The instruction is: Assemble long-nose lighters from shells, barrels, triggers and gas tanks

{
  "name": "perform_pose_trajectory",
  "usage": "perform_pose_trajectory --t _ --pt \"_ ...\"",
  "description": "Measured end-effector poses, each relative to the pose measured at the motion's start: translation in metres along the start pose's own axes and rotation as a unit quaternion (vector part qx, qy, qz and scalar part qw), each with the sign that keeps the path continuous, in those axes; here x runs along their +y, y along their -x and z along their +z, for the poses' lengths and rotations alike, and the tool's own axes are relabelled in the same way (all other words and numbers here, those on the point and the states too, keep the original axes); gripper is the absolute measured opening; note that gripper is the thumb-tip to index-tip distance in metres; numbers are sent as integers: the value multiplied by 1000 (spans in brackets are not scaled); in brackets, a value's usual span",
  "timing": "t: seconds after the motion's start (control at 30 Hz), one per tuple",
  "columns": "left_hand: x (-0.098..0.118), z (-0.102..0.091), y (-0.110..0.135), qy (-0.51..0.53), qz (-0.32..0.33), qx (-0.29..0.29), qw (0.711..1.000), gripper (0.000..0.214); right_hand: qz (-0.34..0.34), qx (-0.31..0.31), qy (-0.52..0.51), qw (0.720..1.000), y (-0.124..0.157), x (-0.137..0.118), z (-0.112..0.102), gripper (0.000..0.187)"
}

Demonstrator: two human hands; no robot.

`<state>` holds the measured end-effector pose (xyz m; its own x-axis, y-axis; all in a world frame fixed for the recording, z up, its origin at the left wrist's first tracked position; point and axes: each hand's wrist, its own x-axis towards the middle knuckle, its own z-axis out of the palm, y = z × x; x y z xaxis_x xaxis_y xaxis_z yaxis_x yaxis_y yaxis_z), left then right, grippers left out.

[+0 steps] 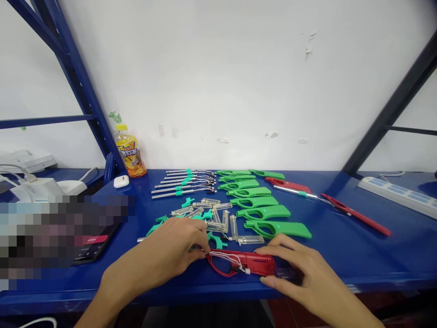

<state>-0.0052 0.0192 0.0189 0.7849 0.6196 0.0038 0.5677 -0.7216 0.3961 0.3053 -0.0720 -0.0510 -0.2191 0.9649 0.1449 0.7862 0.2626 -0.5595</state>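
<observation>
A red plastic handle shell [254,263] with white wires lies near the front edge of the blue table [341,246]. My left hand [170,253] pinches a metal tube with wires at the shell's left end, fingers closed. My right hand [300,269] curls round the shell's right end and presses it down. Just behind lie clear plastic parts [218,218] and teal triggers [215,240].
A row of green handle shells [262,212] runs back to the wall, with metal tubes [180,182] to their left. Red shells [355,214], a power strip [396,193], an orange drink bottle [129,152], a white case [121,181] and a phone [94,248] lie around.
</observation>
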Motion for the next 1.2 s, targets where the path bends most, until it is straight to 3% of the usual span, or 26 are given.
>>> perform_pose_trajectory --t 0.63,1.2 --pt "-6 3 -1 0 -26 -2 1000 13 2 -11 0 1000 2 0 0 28" --pt "-4 1 -2 -15 16 -7 1000 16 -5 0 -7 1000 3 4 3 28"
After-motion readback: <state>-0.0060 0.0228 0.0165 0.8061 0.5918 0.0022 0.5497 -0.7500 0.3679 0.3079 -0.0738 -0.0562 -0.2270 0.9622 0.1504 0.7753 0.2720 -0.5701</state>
